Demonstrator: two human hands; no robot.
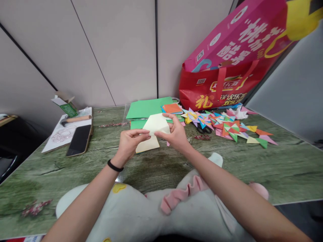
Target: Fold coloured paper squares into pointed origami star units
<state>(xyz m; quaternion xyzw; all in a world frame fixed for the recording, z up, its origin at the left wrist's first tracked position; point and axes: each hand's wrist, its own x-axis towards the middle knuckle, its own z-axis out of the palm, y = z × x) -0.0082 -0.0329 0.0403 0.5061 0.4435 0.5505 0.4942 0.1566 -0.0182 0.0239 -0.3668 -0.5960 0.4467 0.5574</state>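
Note:
Between my two hands is a cream sheet of folding paper (156, 123), raised above the table with its upper corners folded in. My left hand (131, 140) pinches its lower left edge between thumb and fingers. On the other side, my right hand (176, 132) grips the sheet, thumb in front along the lower edge and index finger near the top right corner. Below the sheet lies a small stack of cream paper (147, 144), partly covered by my left hand. Behind are larger green sheets (148, 107) and a pile of small orange squares (172, 108).
Folded colourful paper pieces (229, 126) spread over the right, with black scissors (205, 129) among them. A red gift bag (219, 87) leans at the back right. At left sit a phone (79, 140), a wooden-handled tool (77, 119) and a green box (68, 108). A pale plush (141, 211) fills the front.

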